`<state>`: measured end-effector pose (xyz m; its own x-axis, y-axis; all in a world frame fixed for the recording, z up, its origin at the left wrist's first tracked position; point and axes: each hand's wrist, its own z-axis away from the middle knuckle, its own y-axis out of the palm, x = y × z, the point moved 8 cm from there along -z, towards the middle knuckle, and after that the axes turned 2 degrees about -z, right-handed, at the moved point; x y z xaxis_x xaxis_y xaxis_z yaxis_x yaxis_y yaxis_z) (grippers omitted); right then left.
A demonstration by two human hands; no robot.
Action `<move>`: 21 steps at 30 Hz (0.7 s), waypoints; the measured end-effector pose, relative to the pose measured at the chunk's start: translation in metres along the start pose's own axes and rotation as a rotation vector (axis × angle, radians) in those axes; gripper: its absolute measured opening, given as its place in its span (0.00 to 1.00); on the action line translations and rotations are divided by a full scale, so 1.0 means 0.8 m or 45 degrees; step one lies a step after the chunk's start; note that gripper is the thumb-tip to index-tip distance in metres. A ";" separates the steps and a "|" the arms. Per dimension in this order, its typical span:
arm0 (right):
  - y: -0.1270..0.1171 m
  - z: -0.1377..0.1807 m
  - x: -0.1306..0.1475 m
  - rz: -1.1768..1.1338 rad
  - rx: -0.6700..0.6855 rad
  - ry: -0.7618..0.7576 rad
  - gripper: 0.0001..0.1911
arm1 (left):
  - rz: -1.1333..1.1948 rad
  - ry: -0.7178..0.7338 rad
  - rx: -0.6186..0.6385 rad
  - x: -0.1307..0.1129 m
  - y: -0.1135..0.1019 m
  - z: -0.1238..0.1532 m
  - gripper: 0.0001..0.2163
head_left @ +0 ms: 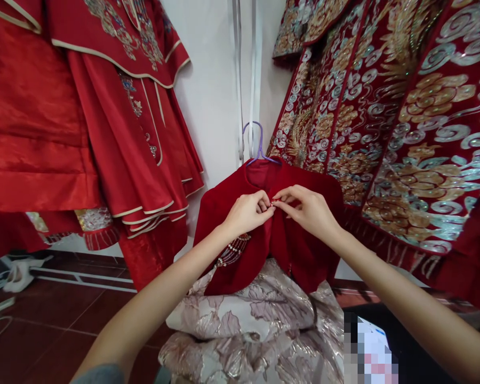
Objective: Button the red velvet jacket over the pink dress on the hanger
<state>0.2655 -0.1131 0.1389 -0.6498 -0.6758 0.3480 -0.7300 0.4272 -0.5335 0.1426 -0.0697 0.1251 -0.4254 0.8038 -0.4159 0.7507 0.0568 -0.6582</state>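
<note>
A short dark red jacket [228,186] hangs on a purple hanger [261,144], its front edges side by side in the middle. My left hand [250,213] is closed, pinching the jacket's front edge just below the neckline. Opposite it, my right hand [304,208] pinches a small red fastening [272,202] with thumb and fingertips, and the two hands nearly touch. How the fastening is joined is too small to tell. Below my left wrist, a beaded tassel ornament [236,250] lies on the jacket's front.
Shiny floral fabric [248,314] lies bunched beneath the jacket. Red garments [116,106] hang to the left and heavily embroidered ones [384,117] to the right. White straps [253,69] run down the wall. White shoes [18,274] and a rack rail [80,278] are low at left.
</note>
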 end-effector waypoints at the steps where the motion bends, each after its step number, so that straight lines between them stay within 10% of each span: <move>1: 0.000 0.000 -0.001 -0.008 -0.019 0.007 0.07 | -0.076 0.020 -0.003 -0.003 -0.001 0.000 0.04; 21: 0.020 0.010 -0.053 -0.605 -0.083 0.353 0.18 | -0.181 0.052 -0.001 -0.014 -0.001 -0.002 0.02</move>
<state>0.2827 -0.0824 0.1096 -0.2711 -0.6233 0.7335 -0.9623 0.1564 -0.2227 0.1477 -0.0773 0.1312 -0.5065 0.8112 -0.2923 0.6847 0.1723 -0.7082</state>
